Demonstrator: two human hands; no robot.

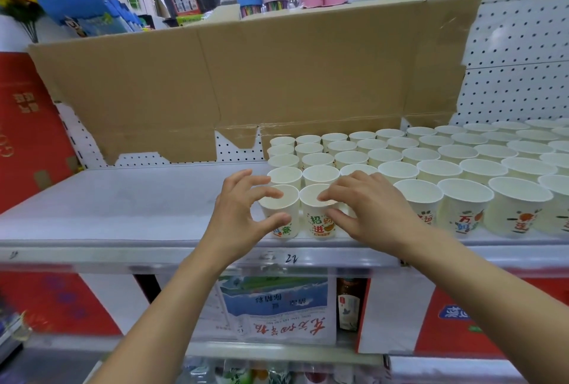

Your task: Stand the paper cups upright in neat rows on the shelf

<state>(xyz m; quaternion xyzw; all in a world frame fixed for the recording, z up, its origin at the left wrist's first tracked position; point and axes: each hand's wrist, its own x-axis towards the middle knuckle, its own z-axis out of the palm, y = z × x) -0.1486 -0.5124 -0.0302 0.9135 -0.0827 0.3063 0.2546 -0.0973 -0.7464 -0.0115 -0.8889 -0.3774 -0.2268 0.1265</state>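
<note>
- I see a cardboard sheet standing against the pegboard at the back.
- The white shelf runs across in front of it.
- Paper cups stand upright in rows on the shelf's right part.
- My left hand pinches the corner cup of the front row, fingers on the rim, thumb on the side.
- My right hand pinches the next cup, just beside it, the same way.

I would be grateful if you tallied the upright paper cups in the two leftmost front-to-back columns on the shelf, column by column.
Leftmost column: 5 paper cups, front cup pinched by the left hand
Second column: 5 paper cups, front cup pinched by the right hand
Total: 10
</note>
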